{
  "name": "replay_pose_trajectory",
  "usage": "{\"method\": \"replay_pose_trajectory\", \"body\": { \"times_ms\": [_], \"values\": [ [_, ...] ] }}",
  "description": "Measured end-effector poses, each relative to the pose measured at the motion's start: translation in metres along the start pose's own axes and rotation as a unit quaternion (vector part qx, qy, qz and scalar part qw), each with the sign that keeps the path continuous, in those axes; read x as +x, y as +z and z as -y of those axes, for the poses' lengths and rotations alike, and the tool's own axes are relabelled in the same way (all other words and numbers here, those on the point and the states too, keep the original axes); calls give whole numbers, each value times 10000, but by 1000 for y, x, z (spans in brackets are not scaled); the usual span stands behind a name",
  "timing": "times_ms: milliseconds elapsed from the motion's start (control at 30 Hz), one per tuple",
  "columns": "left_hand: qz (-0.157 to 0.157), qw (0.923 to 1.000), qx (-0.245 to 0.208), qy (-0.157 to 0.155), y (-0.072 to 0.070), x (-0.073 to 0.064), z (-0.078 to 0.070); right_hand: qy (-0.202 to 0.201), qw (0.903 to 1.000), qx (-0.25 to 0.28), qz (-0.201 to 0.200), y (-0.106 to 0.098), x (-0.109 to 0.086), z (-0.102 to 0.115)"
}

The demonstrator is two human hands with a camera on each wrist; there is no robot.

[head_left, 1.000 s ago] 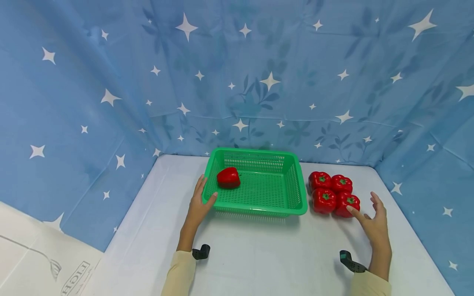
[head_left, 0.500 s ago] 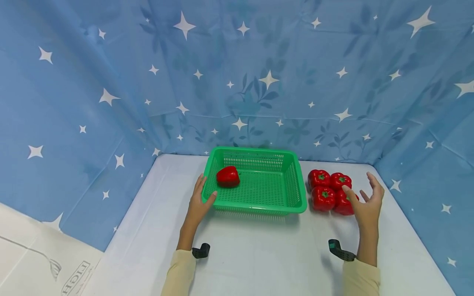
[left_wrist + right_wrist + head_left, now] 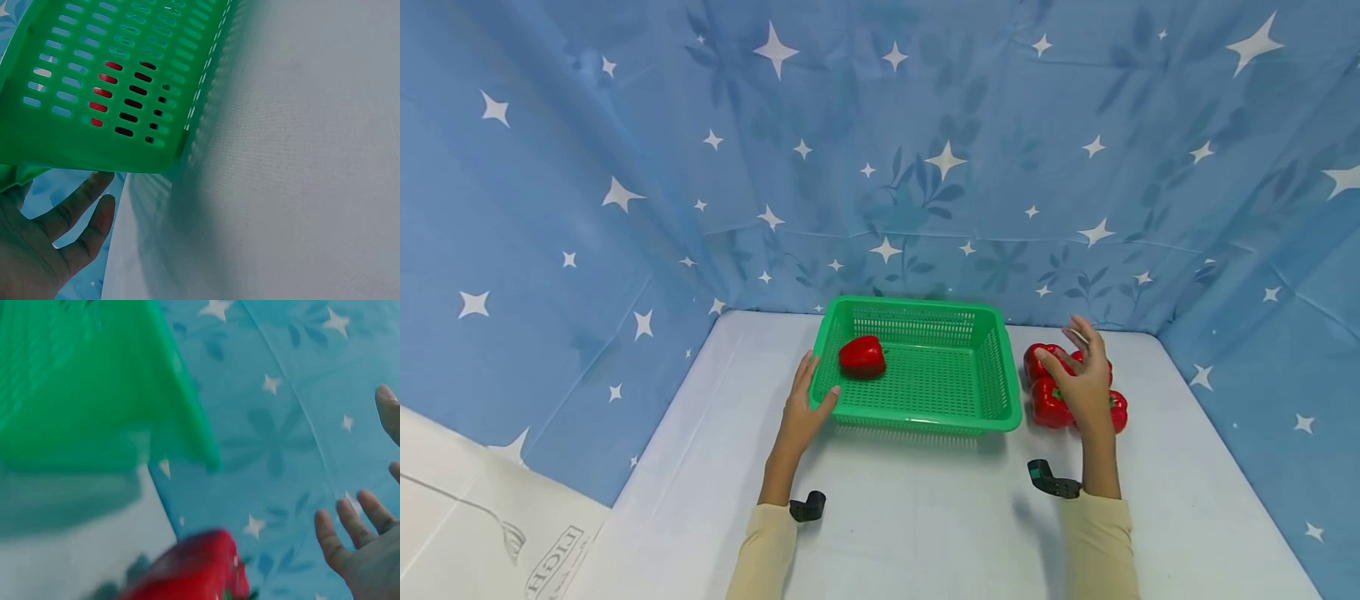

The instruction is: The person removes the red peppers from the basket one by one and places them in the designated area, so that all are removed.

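Observation:
My left hand (image 3: 800,421) rests at the left front corner of a green plastic basket (image 3: 917,423), its fingers straight and spread. In the left wrist view, fingertips meet the rim of the basket (image 3: 134,159). One red bell pepper (image 3: 862,358) lies on its side inside, toward the left. Right of the basket, several red bell peppers (image 3: 1051,405) stand grouped with green stems up. Over that group hovers my right hand (image 3: 1084,387), fingers apart and holding nothing, partly hiding them. The right wrist view has a blurred bell pepper (image 3: 194,569) below the hand (image 3: 375,556).
A white table (image 3: 917,508) bears everything. Blue star-patterned cloth (image 3: 955,208) hangs along its back and both sides. A pale printed sheet (image 3: 490,533) shows at the lower left. Each wrist wears a black camera mount (image 3: 807,507).
My right hand has moved left and away from me, from the peppers' right side to above them. The left hand, basket and peppers have stayed in place.

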State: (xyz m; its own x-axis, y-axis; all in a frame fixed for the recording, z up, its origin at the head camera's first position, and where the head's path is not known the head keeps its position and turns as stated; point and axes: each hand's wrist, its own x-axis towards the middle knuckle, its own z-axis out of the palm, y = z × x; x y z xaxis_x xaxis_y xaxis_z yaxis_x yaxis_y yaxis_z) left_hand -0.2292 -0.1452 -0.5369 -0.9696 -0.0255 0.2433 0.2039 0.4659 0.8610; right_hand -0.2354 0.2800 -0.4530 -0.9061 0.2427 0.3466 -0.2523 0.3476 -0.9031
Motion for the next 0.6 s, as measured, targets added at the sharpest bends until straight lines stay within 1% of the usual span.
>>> {"method": "replay_pose_trajectory", "body": {
  "times_ms": [67,133,233,300,400,533,600],
  "values": [
    [-4,10000,-24,-1,0,0,0,-102,9990,89,420,10,6,3],
    [-2,10000,-41,10,-1,-1,0,-237,9956,125,894,20,12,7],
    [-3,10000,-43,4,0,0,1,-415,9862,86,1600,35,19,13],
    [-8,10000,-33,-16,0,0,1,-428,9788,57,2000,45,23,17],
    [-24,10000,-18,-60,-1,0,0,-343,9704,70,2388,59,29,19],
    [-13,10000,-24,-90,-1,0,-2,-235,9614,63,2740,76,39,16],
    [-17,10000,-29,-80,-1,-1,-2,-243,9558,-5,2929,84,43,14]
  ]
}}
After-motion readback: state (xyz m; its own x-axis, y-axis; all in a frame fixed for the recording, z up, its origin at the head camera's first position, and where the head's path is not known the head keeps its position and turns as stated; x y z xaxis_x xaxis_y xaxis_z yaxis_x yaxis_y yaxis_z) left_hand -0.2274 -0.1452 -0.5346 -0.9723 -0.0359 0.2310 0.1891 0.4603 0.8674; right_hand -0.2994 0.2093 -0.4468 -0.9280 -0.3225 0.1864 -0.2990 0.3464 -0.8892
